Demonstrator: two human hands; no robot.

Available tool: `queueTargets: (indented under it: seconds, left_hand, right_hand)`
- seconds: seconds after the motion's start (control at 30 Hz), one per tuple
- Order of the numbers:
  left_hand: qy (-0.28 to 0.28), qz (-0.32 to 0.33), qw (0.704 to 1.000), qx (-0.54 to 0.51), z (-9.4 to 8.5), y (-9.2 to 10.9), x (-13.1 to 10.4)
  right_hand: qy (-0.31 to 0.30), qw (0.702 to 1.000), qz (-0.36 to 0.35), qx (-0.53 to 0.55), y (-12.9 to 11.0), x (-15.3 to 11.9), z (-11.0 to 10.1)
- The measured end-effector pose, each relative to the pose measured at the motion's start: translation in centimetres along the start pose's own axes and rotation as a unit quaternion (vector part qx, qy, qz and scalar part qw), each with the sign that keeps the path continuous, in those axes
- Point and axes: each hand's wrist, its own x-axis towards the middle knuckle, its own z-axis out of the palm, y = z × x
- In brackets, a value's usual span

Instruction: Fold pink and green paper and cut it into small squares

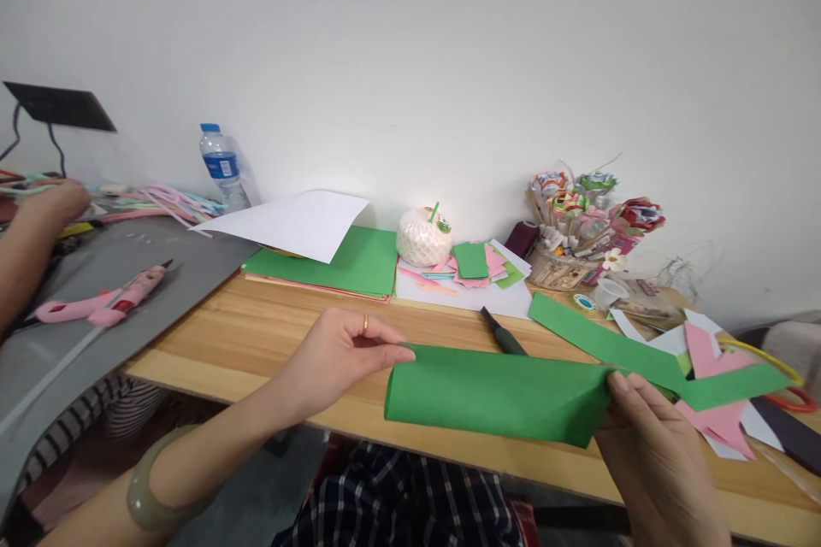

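A folded sheet of green paper (pixel 493 393) hangs between my two hands above the front of the wooden table. My left hand (pixel 346 350) pinches its upper left corner between thumb and fingers. At the right end, my right hand (pixel 654 436) grips the upper corner, thumb in front; some of its fingers are hidden behind the paper. The paper bulges in a loose fold along its length. Just behind it lies a dark-handled tool (pixel 504 332), partly covered by the paper, so its kind is unclear.
Green strips (pixel 603 342) and pink scraps (pixel 705 350) lie at right, near a basket of paper flowers (pixel 564 269). Behind are stacked green sheets (pixel 365 261), a white sheet (pixel 288 222) and a wrapped coconut (pixel 423 238). Leftward are a pink glue gun (pixel 106 303), a bottle (pixel 223 167) and another person's hand (pixel 61 201).
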Motion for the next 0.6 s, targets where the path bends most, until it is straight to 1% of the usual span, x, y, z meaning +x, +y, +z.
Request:
queueTargets:
  seconds: [0.1, 0.2, 0.3, 0.43, 0.53, 0.6]
  left_hand:
    - [0.002, 0.027, 1.000, 0.003, -0.5, 0.1, 0.1]
    - [0.013, 0.041, 0.999, 0.019, -1.3, -0.5, 0.3]
    - [0.032, 0.016, 0.999, 0.036, -2.3, -1.7, 0.5]
    - [0.043, -0.010, 0.999, 0.013, -3.3, -3.4, 0.7]
    - [0.039, -0.021, 0.999, -0.007, -3.6, -3.9, 0.8]
    - [0.044, -0.025, 0.999, -0.006, -3.7, -4.0, 0.8]
  right_hand:
    - [0.030, 0.998, 0.040, 0.037, -0.2, -0.2, 0.4]
    - [0.037, 0.998, 0.037, 0.040, -0.6, -0.6, 0.8]
    - [0.027, 0.998, 0.043, 0.029, -1.3, -1.2, 1.2]
    - [0.008, 0.999, 0.052, 0.014, -2.3, -2.1, 1.7]
    - [-0.006, 0.999, 0.047, -0.002, -2.9, -2.5, 1.9]
    - [-0.022, 0.999, 0.026, -0.019, -3.0, -2.6, 1.8]
